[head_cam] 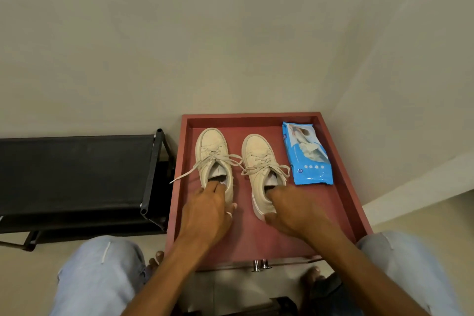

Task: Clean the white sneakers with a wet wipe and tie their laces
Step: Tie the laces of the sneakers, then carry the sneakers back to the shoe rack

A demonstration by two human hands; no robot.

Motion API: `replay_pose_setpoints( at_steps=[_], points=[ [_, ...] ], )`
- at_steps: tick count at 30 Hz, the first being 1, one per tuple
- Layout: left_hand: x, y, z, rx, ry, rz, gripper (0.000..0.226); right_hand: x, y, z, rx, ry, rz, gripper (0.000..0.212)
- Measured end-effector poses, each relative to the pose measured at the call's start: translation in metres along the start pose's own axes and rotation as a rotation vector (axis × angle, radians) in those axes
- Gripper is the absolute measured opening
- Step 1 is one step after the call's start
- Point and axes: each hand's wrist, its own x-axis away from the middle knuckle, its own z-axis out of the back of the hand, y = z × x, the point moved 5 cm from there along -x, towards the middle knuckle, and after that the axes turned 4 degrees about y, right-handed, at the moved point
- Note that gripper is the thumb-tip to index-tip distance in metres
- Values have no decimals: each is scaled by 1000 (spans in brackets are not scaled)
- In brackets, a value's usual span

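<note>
Left grip point(205, 210) curls over the heel of the left sneaker point(213, 151), fingers inside the collar; right grip point(295, 210) holds the right sneaker point(259, 159) likewise. Both stand in the red tray point(246, 236), with the blue wipe pack point(307, 154) beside them. Untied laces point(184, 174) sprawl, one over the tray's rim; lifting might snag it.

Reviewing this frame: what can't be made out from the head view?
Head view only.
Heels of the left sneaker and right sneaker: covered by the left grip and right grip.
Soles: face down, unseen.
Wet wipe pack print: too small, blurred.
</note>
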Motion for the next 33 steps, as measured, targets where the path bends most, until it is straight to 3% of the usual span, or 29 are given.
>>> replay_pose_setpoints(
  at_steps=[2, 10, 19, 23, 29, 33],
  points=[
    [-4, -1, -9, -1, -39, 23, 43, -5, 1, -13, -39, -59, 8, 42],
    [-14, -2, -26, 1, -24, 129, 23, -17, -6, -27, -126, 80, -46, 23],
    [34, 9, 21, 83, 171, 29, 21, 27, -59, -9, -115, 274, -61, 21],
    [69, 14, 38, 108, 183, 15, 13, 59, -82, -1, -195, 348, -27, 21],
    [113, 5, 47, 59, 224, 72, 27, 87, -106, 0, -219, 342, 77, 21],
    [128, -8, 62, 80, 269, 150, 10, 96, -123, 2, -231, 354, 171, 23]
  ],
)
